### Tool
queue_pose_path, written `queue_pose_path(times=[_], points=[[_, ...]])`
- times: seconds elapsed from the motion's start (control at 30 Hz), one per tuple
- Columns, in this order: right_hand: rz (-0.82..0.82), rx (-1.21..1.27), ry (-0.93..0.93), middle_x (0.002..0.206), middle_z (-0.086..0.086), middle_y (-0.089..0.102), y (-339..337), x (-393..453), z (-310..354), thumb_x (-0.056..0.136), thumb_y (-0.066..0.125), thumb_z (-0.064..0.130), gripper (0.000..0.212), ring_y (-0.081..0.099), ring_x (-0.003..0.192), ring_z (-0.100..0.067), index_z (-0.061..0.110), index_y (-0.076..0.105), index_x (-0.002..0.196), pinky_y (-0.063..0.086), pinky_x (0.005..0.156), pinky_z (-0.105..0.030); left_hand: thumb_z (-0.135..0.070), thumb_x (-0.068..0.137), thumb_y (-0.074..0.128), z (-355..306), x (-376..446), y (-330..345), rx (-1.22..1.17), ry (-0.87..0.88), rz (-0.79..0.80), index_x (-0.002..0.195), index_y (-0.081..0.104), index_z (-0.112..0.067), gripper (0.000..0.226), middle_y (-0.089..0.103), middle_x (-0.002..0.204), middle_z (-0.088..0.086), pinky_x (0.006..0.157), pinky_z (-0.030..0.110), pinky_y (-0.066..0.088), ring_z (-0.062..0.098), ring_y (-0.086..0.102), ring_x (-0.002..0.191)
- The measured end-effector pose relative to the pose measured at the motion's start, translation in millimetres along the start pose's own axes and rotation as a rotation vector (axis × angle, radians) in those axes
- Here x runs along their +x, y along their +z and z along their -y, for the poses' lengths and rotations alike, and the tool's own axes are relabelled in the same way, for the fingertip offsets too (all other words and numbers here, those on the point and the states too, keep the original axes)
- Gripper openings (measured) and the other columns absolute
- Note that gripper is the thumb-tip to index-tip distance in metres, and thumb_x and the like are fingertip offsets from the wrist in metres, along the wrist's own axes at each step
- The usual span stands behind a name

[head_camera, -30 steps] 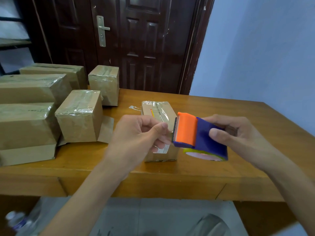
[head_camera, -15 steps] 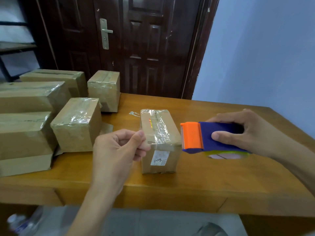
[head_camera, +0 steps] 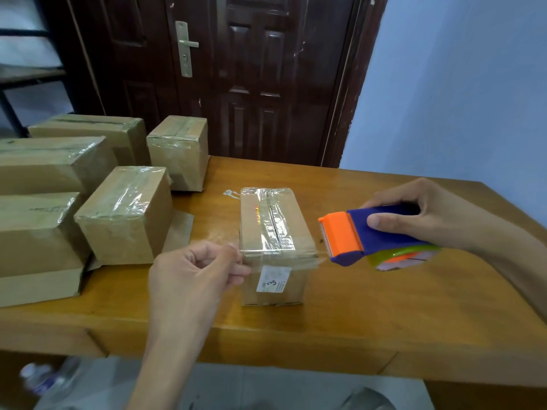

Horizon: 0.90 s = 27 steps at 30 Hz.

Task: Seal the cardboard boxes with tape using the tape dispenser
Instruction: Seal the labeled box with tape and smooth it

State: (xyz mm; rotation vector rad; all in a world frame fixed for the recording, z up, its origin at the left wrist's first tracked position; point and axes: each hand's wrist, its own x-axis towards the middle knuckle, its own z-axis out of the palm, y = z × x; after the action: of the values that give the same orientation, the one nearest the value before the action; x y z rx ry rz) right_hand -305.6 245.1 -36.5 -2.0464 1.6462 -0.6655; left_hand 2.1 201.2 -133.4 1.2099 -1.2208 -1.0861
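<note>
Head view: the left hand (head_camera: 195,273) pinches the free end of the clear tape (head_camera: 278,255) between thumb and fingertips, just left of the small cardboard box (head_camera: 273,232) that sits mid-table. The right hand (head_camera: 420,211) grips the blue and orange tape dispenser (head_camera: 364,238), fingers curled round its body, just right of that box. A second ago both hands were close together in front of the box with the tape end barely started; now they have drawn apart, and a strip spans the box's near top edge from one hand to the other. That suggests the strip is ready to be pressed down and cut. On the left stand other taped boxes (head_camera: 124,214), one with a loose flap at its base. The wooden table (head_camera: 384,306) carries everything, and a dark door (head_camera: 251,69) rises beyond
</note>
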Motion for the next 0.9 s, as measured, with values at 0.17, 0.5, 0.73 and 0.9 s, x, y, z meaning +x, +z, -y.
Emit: queue_pose_path(times=[0.17, 0.5, 0.73, 0.9], points=[[-0.003, 0.019, -0.021, 0.084, -0.001, 0.078, 4, 7, -14, 0.096, 0.064, 0.036, 0.024, 0.071, 0.069, -0.018, 0.021, 0.080, 0.105, 0.052, 0.060, -0.021, -0.021, 0.092, 0.071, -2, 4, -1, 0.102, 0.057, -0.001, 0.065, 0.078, -0.017, 0.029, 0.077, 0.065, -0.002, 0.074, 0.037, 0.059, 0.015, 0.075, 0.064], [0.027, 0.055, 0.023, 0.089, 0.004, 0.079, 15, 17, -30, 0.095, 0.063, 0.041, 0.024, 0.073, 0.076, -0.017, 0.025, 0.079, 0.105, 0.053, 0.063, -0.020, -0.016, 0.100, 0.065, 16, 17, 0, 0.022, -0.030, 0.116, 0.075, 0.073, 0.000, 0.031, 0.075, 0.066, 0.009, 0.057, 0.021, 0.053, 0.013, 0.068, 0.057], [0.016, 0.177, 0.058, 0.087, 0.002, 0.077, 39, 20, -45, 0.096, 0.062, 0.039, 0.023, 0.071, 0.074, -0.013, 0.025, 0.078, 0.105, 0.052, 0.065, -0.022, -0.024, 0.108, 0.048, 27, 15, 9, -0.001, -0.128, 0.238, 0.068, 0.052, -0.011, 0.043, 0.057, 0.055, -0.002, 0.058, 0.029, 0.041, 0.012, 0.054, 0.057], [-0.013, 0.284, 0.049, 0.090, -0.002, 0.077, 53, 14, -51, 0.100, 0.063, 0.046, 0.022, 0.072, 0.075, -0.019, 0.030, 0.078, 0.106, 0.054, 0.065, -0.026, -0.029, 0.111, 0.040, 30, 9, 30, -0.046, -0.178, 0.155, 0.066, 0.049, -0.018, 0.048, 0.052, 0.047, -0.017, 0.050, 0.015, 0.040, -0.003, 0.051, 0.049]])
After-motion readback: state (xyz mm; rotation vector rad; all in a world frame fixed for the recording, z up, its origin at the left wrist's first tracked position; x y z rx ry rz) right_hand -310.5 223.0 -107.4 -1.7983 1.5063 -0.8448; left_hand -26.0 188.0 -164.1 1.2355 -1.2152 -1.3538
